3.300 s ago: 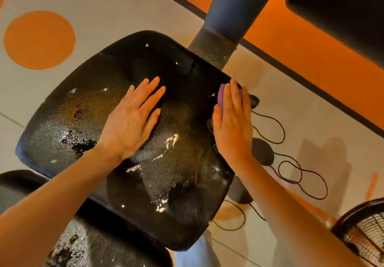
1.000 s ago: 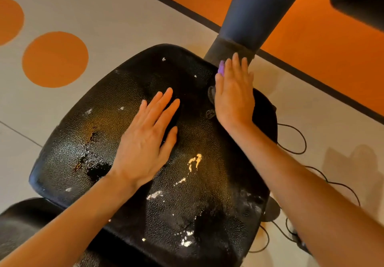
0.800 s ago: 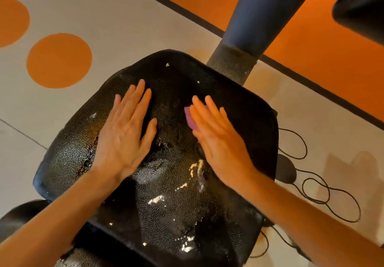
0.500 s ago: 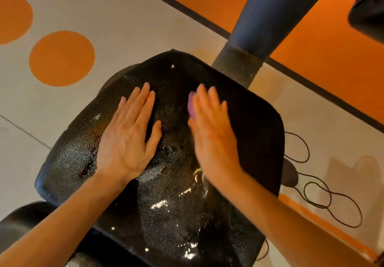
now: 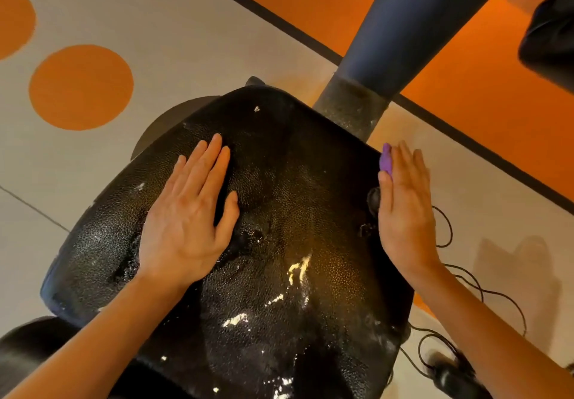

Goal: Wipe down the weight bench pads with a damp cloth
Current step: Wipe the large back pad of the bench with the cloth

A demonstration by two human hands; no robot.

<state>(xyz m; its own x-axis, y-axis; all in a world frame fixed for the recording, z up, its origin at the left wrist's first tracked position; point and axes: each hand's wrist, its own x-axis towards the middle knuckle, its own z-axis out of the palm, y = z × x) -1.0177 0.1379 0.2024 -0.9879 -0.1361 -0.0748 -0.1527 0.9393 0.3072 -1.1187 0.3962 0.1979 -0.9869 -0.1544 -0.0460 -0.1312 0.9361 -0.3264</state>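
A black textured bench pad (image 5: 295, 200) fills the middle of the view, worn with white cracked patches and wet sheen. My left hand (image 5: 189, 218) lies flat on its left half, fingers spread and pointing away from me. My right hand (image 5: 403, 206) presses flat against the pad's right edge, with a purple cloth (image 5: 386, 158) under it; only a small strip of the cloth shows past the index finger.
A thick blue-grey post (image 5: 400, 35) rises just beyond the pad. Another black pad (image 5: 553, 35) is at top right and a further one (image 5: 28, 346) at bottom left. Black cables (image 5: 447, 243) loop on the floor to the right.
My right hand has slid with the cloth from the pad's middle out to its right edge. My left hand has stayed flat on the left half.
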